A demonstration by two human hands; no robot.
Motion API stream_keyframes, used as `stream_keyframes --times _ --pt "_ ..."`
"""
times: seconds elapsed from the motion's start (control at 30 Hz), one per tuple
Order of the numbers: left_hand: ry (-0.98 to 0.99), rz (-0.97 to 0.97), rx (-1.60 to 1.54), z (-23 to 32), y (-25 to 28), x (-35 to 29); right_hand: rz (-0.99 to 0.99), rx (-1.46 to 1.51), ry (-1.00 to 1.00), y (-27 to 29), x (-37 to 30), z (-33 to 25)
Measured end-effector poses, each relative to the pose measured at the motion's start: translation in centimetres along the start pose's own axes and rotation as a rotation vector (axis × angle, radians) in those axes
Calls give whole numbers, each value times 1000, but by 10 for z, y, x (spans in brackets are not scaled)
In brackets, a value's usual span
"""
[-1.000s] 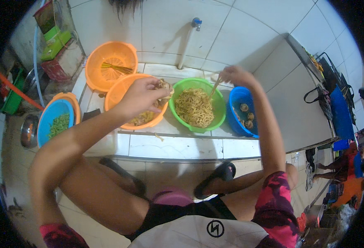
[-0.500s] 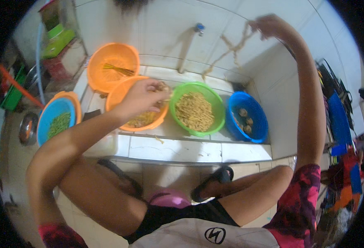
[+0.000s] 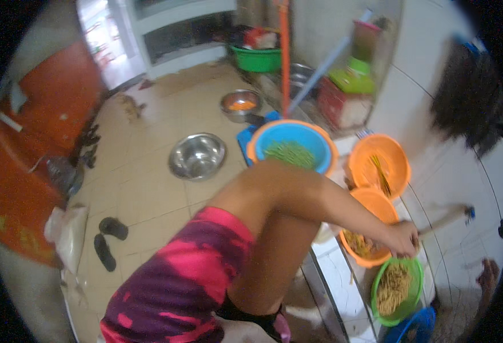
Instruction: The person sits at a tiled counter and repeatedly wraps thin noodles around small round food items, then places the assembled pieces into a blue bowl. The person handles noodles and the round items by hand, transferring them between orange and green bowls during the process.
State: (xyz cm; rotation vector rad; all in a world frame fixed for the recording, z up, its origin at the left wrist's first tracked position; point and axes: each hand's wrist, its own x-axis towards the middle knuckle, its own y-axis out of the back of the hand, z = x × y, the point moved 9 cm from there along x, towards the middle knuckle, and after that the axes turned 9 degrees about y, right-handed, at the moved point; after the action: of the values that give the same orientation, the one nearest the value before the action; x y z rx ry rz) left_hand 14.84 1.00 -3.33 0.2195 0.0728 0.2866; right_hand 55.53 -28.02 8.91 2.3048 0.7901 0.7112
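On the tiled bench (image 3: 343,268), the left hand (image 3: 403,239) rests at an orange bowl (image 3: 371,228) of noodles, fingers curled; what they pinch is unclear. Beside it, a green bowl (image 3: 397,291) holds noodles and a blue basin (image 3: 290,147) holds green vegetables. The right hand (image 3: 487,274) is blurred.

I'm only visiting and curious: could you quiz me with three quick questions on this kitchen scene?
1. True or false: the green bowl holds pale noodles.
2. Where does the empty steel bowl sit? A on the tiled floor; B on the ledge; C on the person's knee.
3. What colour is the noodle bowl under the left hand?
Key: 1 true; 2 A; 3 orange.
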Motion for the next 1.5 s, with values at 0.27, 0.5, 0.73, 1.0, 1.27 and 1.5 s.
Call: stream_keyframes --times 0.27,0.5,0.73,1.0,1.27,1.5 --pt "104 -103 -129 -6 19 -30 -31 36 20 -77 -86 -171" --pt "259 -105 20 -4 32 -53 -31 270 -117 -131 -114 -146" --pt "238 -121 14 -21 21 -40 51 -93 26 -286 -145 22" --pt "247 -159 112 -40 1 -16 -7 -164 -331 -380 -237 37" --pt "169 -168 94 -23 -21 -7 -469 -417 -196 -346 -174 -18" --pt "158 -243 101 -30 -22 -4 -364 -261 -101 -255 -122 -83"
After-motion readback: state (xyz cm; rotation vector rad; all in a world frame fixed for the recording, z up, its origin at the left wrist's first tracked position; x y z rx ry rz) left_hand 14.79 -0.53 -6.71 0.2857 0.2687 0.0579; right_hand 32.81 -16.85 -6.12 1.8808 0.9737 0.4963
